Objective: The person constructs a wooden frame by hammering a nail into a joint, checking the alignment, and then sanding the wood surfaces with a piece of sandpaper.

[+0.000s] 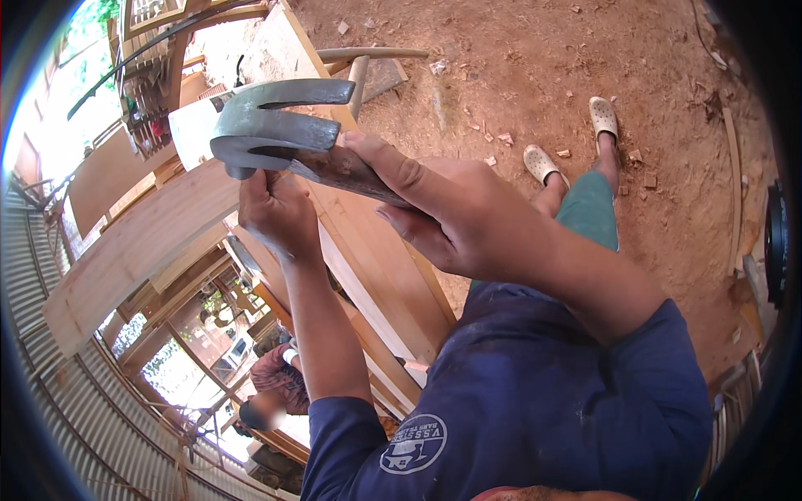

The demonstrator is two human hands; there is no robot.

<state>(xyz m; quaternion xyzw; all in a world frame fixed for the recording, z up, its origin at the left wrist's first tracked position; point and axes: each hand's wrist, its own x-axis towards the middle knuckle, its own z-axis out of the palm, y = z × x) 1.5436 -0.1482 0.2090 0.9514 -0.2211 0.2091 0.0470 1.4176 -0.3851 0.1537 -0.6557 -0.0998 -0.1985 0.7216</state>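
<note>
– Reddish-brown dirt floor point(501, 67), long pale wooden planks point(150, 250) alongside. Progress?
– Grey metal claw hammer point(280, 129) with brown handle is raised, in hand; done versus left, can't tell.
– Fingers?
– Bare right hand point(447, 204) grips the handle near the head; bare left hand point(280, 213) curls just below the striking face, contents hidden.

A reddish dirt floor point(668, 242) is strewn with wood chips point(505, 139); ridged metal sheeting point(52, 338) runs along the left side, and bright daylight glares through wide openings point(171, 367).
</note>
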